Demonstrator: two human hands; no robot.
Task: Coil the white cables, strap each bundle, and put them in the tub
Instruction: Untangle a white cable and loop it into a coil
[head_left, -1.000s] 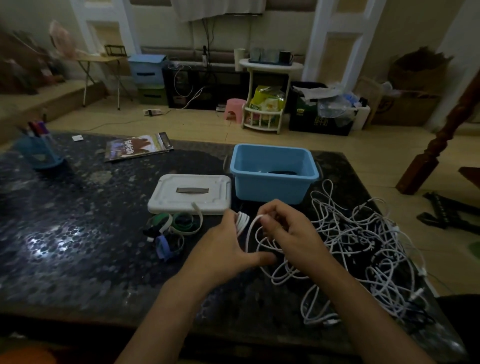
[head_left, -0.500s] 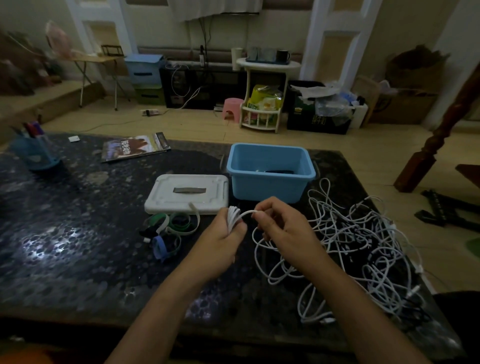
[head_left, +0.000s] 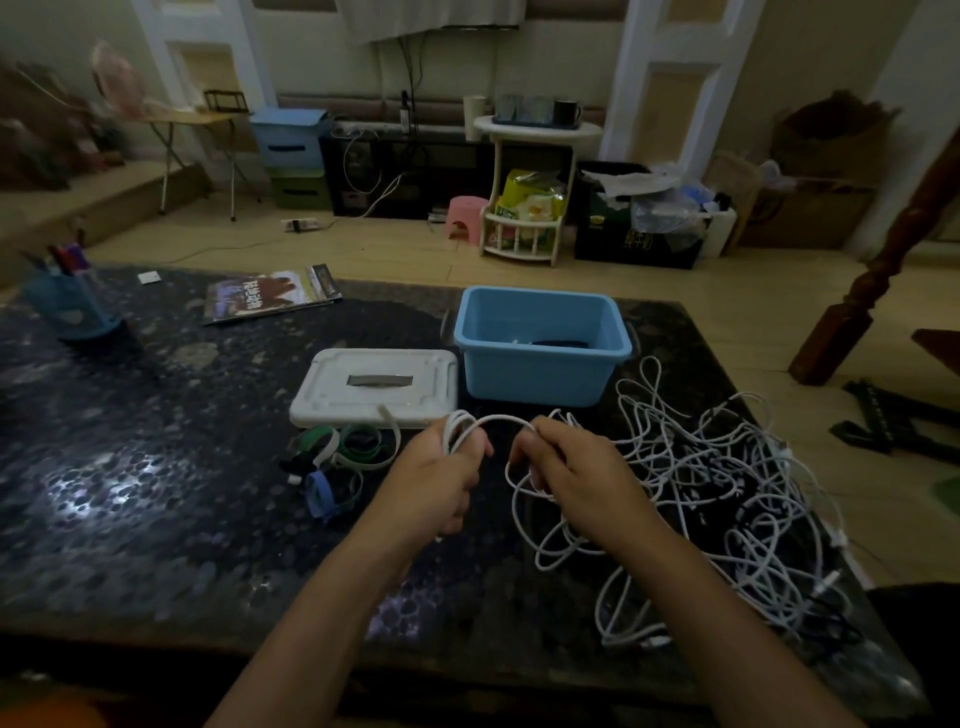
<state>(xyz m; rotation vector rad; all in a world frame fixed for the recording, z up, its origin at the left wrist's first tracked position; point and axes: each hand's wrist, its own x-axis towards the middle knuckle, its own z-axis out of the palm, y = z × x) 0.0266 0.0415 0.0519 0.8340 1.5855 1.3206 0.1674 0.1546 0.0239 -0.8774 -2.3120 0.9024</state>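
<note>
Dark speckled table (head_left: 156, 519) filled most of my view. Loose pile of white cables (head_left: 737, 499) sprawled at approx 3 o'clock from my hands, running down toward 5 o'clock near the table edge. Blue tub (head_left: 540, 379) sat at 12 o'clock from my hands, w/ something dark inside, couldn't tell what. White lid (head_left: 374, 387) lay flat just beside the tub, at its 9 o'clock. Magazine (head_left: 270, 293) was further back at approx 11 o'clock, blue pen cup (head_left: 70, 306) at far 10 o'clock. Straps (head_left: 343, 462), green, white and blue, lay in a small heap at 9 o'clock from my left hand, touching the lid's near edge.

My left hand (head_left: 441, 480) was curled round a partly wound coil (head_left: 460, 431), loops sticking up above my fingers. My right hand (head_left: 576, 467) pinched the same cable just beside it at 3 o'clock; a short arc of cable bridged the two hands, rest trailing down under my right wrist into the pile.
</note>
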